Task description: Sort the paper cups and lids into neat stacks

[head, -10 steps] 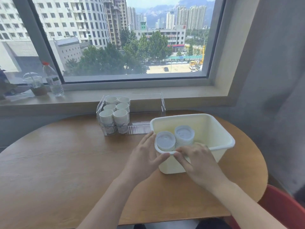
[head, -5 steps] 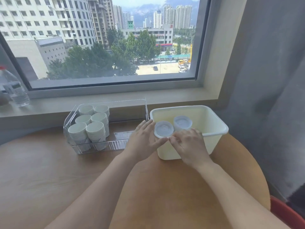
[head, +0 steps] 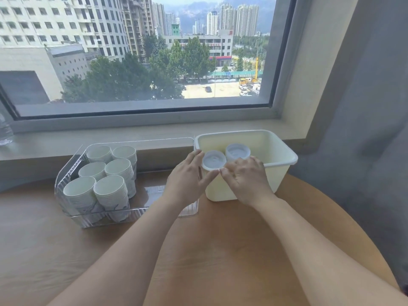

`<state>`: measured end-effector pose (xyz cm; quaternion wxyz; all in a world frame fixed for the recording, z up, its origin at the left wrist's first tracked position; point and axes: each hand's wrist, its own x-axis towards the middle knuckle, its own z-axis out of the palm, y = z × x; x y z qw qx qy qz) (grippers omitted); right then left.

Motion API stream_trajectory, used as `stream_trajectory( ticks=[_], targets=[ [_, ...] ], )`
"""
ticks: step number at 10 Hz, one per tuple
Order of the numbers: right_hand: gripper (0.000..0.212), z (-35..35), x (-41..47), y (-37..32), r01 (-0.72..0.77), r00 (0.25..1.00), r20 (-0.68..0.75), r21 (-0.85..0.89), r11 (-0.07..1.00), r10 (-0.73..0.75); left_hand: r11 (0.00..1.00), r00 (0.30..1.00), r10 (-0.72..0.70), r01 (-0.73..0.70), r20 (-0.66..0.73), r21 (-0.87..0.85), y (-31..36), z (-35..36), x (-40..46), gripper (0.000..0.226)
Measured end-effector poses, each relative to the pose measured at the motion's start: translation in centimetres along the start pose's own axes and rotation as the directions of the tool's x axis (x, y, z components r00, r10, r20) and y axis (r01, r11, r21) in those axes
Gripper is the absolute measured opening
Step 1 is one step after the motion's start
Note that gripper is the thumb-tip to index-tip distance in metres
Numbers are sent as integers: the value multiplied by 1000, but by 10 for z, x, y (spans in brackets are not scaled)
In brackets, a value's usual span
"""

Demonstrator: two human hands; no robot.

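Two stacks of translucent white lids stand in a cream plastic bin [head: 284, 151], the near stack [head: 213, 161] at its front left corner and the far stack [head: 237, 151] just behind it. My left hand [head: 187, 180] lies against that corner with fairly straight fingers and its thumb along the front rim. On the front rim sits my right hand [head: 247, 180], fingers curled over the edge into the bin. Several stacks of white paper cups [head: 110, 188] fill the left half of a clear tray [head: 66, 173] beside the bin.
The round wooden table [head: 220, 239] meets a grey windowsill [head: 44, 142], where a water bottle [head: 4, 131] shows at the far left edge. A grey curtain [head: 364, 129] hangs at the right, close to the bin.
Both hands have slid the cream bin away from me toward the windowsill, beside the clear tray. My view has turned right, so the tray now sits further left.
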<state>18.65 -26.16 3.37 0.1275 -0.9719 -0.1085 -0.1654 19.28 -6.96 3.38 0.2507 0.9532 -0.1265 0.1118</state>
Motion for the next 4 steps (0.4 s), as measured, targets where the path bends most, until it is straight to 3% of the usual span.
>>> stream_trajectory(
  ticks=[2, 3, 4],
  targets=[
    [74, 10, 20, 0, -5, 1000, 13, -35, 999, 5, 999, 1000, 2, -2, -4, -38, -6, 5, 9, 74],
    [63, 4, 20, -2, -20, 998, 67, -5, 1000, 20, 993, 999, 22, -18, 35, -112, -5, -3, 3, 84],
    [49, -5, 9, -5, 18, 998, 63, -12, 1000, -17, 997, 998, 59, -59, 1, -56, -7, -11, -18, 92]
  ],
)
